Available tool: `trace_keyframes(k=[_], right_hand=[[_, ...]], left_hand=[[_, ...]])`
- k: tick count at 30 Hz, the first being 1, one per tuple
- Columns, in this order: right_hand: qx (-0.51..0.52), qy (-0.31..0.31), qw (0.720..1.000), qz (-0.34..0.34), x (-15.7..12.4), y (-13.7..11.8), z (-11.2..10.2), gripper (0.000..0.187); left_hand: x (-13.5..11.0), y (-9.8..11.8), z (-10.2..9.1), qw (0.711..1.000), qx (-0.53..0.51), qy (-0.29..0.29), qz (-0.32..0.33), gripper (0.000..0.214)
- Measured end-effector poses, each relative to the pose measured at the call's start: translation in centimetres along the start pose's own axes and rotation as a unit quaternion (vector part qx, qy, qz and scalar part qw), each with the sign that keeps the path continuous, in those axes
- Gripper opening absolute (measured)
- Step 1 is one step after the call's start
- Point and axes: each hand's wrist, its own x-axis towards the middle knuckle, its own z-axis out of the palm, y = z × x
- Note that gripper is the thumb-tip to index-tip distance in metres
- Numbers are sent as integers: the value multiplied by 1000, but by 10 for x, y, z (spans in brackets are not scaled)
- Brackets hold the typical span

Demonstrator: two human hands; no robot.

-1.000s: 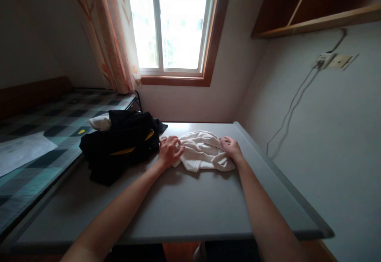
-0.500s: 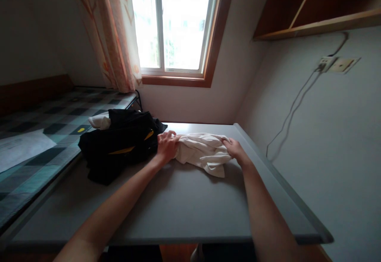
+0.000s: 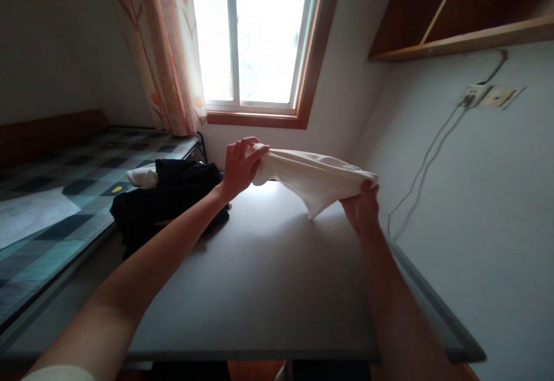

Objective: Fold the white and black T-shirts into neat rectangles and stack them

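A white cloth garment [image 3: 309, 176] is stretched in the air above the table, its lower corner hanging near the tabletop. My left hand [image 3: 243, 164] grips its left end, fingers closed over the fabric. At the right end, my right hand [image 3: 363, 203] is closed on the other edge. The garment's exact kind does not show. To the left of my left hand lies a heap of black clothing [image 3: 173, 190] with a bit of yellow trim, partly hidden behind my left forearm. A white piece of cloth [image 3: 142, 175] sticks out of that heap.
The grey table [image 3: 268, 288] spans the front. On its left is a bed with a checked cover [image 3: 86, 156] and a paper sheet [image 3: 34, 215]. A wall shelf [image 3: 459, 40] and a plugged-in cable [image 3: 426, 161] are on the right. Behind are a window [image 3: 268, 34] and curtain [image 3: 167, 52].
Both hands have lifted the white garment off the tabletop and pulled it wider. My right hand has moved right and my left hand up. The black clothing's right side has shifted slightly left.
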Motion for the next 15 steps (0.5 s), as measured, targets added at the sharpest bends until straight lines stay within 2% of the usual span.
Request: trace_keyframes(k=[2, 4, 6, 8, 11, 13, 15], right_hand=[[56, 19, 998, 38, 4, -4, -8, 52], [-18, 19, 994, 107, 5, -3, -20, 44], [-155, -30, 971, 181, 3, 0, -34, 46], [-297, -132, 923, 209, -1, 1, -49, 56], [-407, -294, 850, 161, -6, -4, -65, 61], [-423, -369, 819, 123, -11, -12, -72, 63], [-422, -423, 795, 108, -17, -20, -75, 64]], left_hand=[[-6, 6, -8, 997, -19, -55, 47, 34], [-22, 14, -10, 983, -15, -162, 82, 32], [-41, 22, -8, 951, 7, -291, 108, 29], [-57, 28, -7, 906, 15, -408, 107, 27], [-69, 32, -5, 847, -37, -528, 39, 34], [-69, 30, -4, 814, -91, -572, -38, 54], [-69, 28, -2, 799, -109, -585, -90, 62]])
